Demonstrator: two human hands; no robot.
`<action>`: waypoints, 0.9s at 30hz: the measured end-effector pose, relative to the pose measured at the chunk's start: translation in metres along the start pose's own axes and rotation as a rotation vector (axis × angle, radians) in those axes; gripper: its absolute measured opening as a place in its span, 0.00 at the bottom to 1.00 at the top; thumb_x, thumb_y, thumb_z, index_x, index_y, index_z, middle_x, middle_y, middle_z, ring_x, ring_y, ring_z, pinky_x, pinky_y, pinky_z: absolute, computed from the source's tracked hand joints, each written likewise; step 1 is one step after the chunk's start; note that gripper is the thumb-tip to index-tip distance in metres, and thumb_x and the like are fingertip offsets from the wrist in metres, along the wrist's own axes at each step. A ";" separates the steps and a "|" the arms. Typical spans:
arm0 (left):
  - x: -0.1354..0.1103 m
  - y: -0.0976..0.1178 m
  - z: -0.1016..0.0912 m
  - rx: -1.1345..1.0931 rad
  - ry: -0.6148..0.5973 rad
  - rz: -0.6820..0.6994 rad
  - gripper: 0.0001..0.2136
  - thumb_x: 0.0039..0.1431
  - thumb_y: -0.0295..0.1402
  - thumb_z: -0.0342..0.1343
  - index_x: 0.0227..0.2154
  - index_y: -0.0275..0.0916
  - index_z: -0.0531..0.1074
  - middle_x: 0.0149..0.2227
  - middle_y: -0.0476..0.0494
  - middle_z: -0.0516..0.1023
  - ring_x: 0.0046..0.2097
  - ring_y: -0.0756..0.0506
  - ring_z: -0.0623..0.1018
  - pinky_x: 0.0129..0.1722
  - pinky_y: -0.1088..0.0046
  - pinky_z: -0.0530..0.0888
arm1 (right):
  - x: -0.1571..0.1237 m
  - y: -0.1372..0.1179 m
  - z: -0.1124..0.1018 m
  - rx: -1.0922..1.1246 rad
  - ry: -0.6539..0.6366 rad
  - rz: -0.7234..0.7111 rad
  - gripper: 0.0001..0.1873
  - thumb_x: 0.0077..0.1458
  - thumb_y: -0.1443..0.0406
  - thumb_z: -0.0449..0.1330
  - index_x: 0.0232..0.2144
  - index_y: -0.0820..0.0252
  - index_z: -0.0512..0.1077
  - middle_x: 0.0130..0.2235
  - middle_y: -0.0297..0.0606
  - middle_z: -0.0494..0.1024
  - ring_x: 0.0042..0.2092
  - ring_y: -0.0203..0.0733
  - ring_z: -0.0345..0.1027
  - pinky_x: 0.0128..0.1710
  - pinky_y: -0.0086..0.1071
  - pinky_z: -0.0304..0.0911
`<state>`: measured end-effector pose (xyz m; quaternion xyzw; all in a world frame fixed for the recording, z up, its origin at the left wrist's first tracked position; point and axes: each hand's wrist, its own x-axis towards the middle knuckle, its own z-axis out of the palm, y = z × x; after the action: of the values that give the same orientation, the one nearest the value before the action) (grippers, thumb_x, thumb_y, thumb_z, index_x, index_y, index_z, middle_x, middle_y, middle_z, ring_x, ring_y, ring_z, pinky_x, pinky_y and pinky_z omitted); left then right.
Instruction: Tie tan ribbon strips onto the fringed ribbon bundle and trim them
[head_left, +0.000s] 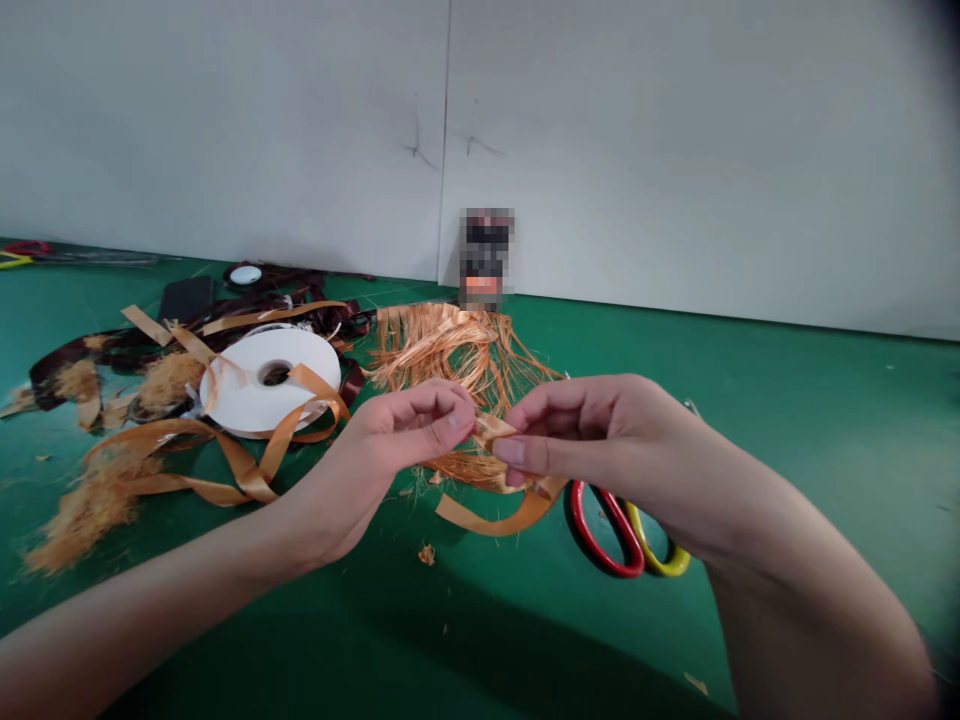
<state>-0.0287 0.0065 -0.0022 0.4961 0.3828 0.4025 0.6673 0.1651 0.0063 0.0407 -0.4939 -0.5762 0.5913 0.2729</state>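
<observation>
Both my hands meet at the middle of the view and pinch one piece of orange ribbon [491, 430]. My left hand [405, 435] grips its left end with curled fingers. My right hand [592, 435] pinches the right end between thumb and fingers. A loose tail of the ribbon [495, 515] curls below my hands onto the green table [787, 400]. Just behind my hands lies a bundle of shredded orange ribbon strands [457, 350].
A white ribbon spool [270, 385] with orange ribbon trailing off sits at left among frayed orange tufts [90, 505] and dark ribbon [67, 360]. Scissors with red and yellow handles [622, 535] lie under my right wrist. A white wall stands behind.
</observation>
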 end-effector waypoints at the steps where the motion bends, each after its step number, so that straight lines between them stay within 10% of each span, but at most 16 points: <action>1: 0.000 0.001 0.000 0.000 0.014 0.000 0.10 0.59 0.38 0.59 0.25 0.41 0.75 0.35 0.50 0.70 0.39 0.49 0.68 0.42 0.74 0.66 | 0.000 0.000 0.000 -0.007 -0.002 0.000 0.05 0.46 0.61 0.70 0.24 0.55 0.78 0.25 0.32 0.80 0.28 0.35 0.73 0.29 0.29 0.67; 27: 0.003 0.001 -0.001 0.207 0.221 0.117 0.08 0.60 0.41 0.58 0.32 0.43 0.74 0.34 0.49 0.71 0.39 0.47 0.70 0.40 0.72 0.66 | 0.001 0.000 -0.001 -0.059 0.062 0.056 0.07 0.44 0.63 0.71 0.24 0.55 0.75 0.25 0.34 0.82 0.30 0.38 0.77 0.32 0.31 0.71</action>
<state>-0.0285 0.0096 -0.0019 0.5364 0.4639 0.4513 0.5416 0.1659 0.0073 0.0406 -0.5358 -0.5707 0.5656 0.2594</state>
